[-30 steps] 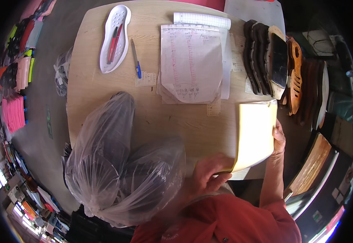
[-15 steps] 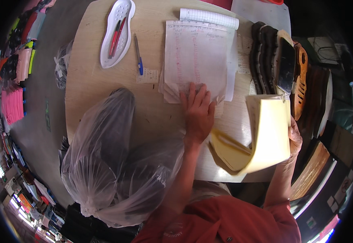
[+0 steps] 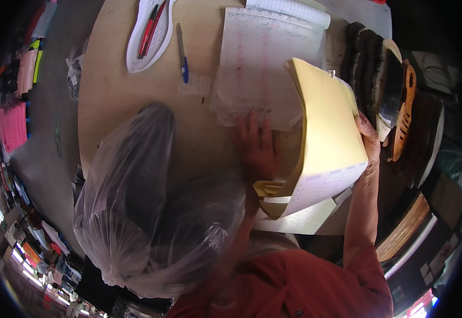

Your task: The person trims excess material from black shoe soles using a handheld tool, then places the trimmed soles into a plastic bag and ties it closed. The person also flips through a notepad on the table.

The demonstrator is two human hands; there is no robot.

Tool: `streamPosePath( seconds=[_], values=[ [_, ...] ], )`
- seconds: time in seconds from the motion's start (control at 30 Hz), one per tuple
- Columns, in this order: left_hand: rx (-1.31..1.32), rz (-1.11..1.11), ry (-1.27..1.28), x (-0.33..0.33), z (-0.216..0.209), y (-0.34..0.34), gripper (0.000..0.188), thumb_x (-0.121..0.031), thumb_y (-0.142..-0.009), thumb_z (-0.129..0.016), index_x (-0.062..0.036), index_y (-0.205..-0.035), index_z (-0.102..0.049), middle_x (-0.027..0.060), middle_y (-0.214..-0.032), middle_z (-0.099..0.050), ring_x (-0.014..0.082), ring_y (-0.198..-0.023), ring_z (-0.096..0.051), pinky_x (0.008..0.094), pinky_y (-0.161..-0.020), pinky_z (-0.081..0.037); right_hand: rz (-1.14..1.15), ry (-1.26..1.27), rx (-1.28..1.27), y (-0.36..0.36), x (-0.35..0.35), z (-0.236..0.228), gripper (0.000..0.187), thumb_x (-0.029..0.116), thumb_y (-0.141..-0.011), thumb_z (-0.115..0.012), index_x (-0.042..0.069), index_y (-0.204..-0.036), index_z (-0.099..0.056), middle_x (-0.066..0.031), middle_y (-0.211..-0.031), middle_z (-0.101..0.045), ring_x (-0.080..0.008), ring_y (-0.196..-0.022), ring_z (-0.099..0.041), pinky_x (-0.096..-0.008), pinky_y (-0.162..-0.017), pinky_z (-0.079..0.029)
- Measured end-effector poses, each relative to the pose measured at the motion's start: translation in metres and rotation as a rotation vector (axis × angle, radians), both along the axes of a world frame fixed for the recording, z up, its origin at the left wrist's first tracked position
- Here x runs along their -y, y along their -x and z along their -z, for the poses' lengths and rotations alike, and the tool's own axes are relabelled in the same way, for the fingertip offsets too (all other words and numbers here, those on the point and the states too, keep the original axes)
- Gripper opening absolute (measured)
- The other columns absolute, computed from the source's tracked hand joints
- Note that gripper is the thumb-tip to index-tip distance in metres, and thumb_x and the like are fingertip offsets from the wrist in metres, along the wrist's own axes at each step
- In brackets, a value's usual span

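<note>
A stack of handwritten sheets (image 3: 257,63) with red and dark marks lies on the table. My left hand (image 3: 257,151) rests with its fingers stretched out at the near edge of the stack, in shadow and holding nothing. On the right, my right hand (image 3: 370,139) grips the side of a yellow-covered pad of paper (image 3: 329,116), held up above the table and bent. Printed rows show on its white lower part, and a metal clip (image 3: 332,73) sits at its top edge. The pad hides the right side of the stack.
A clear plastic bag (image 3: 119,196) with dark contents fills the table's left front. Behind it lie a blue-capped pen (image 3: 183,63) and a white shoe-sole tray (image 3: 154,40) holding pens. Dark soles (image 3: 368,63), a phone (image 3: 392,95) and an orange-brown slotted piece (image 3: 405,116) line the right edge.
My right hand has raised the yellow pad and swung it up and left, over the sheets' right side. My left hand stays near the sheets' lower edge. The whole view has shifted slightly.
</note>
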State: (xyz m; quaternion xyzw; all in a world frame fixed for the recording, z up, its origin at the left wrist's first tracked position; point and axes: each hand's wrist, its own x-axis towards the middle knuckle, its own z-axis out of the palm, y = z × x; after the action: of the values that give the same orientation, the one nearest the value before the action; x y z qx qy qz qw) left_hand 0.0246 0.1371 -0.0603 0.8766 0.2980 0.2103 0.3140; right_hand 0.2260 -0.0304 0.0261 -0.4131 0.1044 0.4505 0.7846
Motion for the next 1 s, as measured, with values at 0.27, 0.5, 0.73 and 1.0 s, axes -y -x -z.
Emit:
streamPosePath(
  seconds=[0.27, 0.5, 0.73, 1.0],
  values=[
    [-0.070, -0.008, -0.034, -0.010, 0.005, 0.000, 0.055, -0.020, -0.098, -0.066, -0.0016, -0.148, -0.052, 0.0232, -0.159, -0.043, 0.0512, -0.149, -0.036, 0.0686, -0.120, -0.030, -0.208, 0.426, 0.428, -0.018, -0.011, 0.022, 0.047, 0.018, -0.102, -0.069, -0.003, -0.142, -0.058, -0.0079, -0.125, -0.070, -0.0141, -0.110, -0.065, -0.0277, -0.097, -0.050],
    [-0.069, 0.016, -0.026, -0.011, 0.010, 0.004, 0.054, -0.020, -0.098, -0.066, -0.0018, -0.147, -0.053, 0.0224, -0.159, -0.044, 0.0504, -0.150, -0.036, 0.0677, -0.120, -0.030, -0.246, 0.726, 0.640, -0.007, -0.017, 0.034, 0.043, 0.022, -0.099, -0.071, -0.001, -0.135, -0.064, -0.0067, -0.116, -0.072, -0.0141, -0.103, -0.065, -0.0285, -0.093, -0.051],
    [-0.068, 0.025, -0.019, -0.010, 0.012, 0.008, 0.053, -0.020, -0.098, -0.066, -0.0020, -0.146, -0.054, 0.0217, -0.160, -0.044, 0.0496, -0.150, -0.037, 0.0668, -0.120, -0.030, -0.179, 0.766, 0.654, -0.005, -0.020, 0.043, 0.041, 0.019, -0.097, -0.075, 0.000, -0.132, -0.066, -0.0053, -0.116, -0.073, -0.0122, -0.100, -0.067, -0.0270, -0.091, -0.052],
    [-0.074, 0.039, -0.009, -0.008, 0.014, 0.013, 0.052, -0.020, -0.098, -0.066, -0.0023, -0.146, -0.055, 0.0208, -0.160, -0.044, 0.0487, -0.150, -0.037, 0.0658, -0.121, -0.030, -0.121, 0.784, 0.649, -0.002, -0.020, 0.051, 0.037, 0.018, -0.097, -0.077, 0.001, -0.129, -0.068, -0.0049, -0.115, -0.074, -0.0111, -0.097, -0.067, -0.0256, -0.089, -0.053]
  ],
)
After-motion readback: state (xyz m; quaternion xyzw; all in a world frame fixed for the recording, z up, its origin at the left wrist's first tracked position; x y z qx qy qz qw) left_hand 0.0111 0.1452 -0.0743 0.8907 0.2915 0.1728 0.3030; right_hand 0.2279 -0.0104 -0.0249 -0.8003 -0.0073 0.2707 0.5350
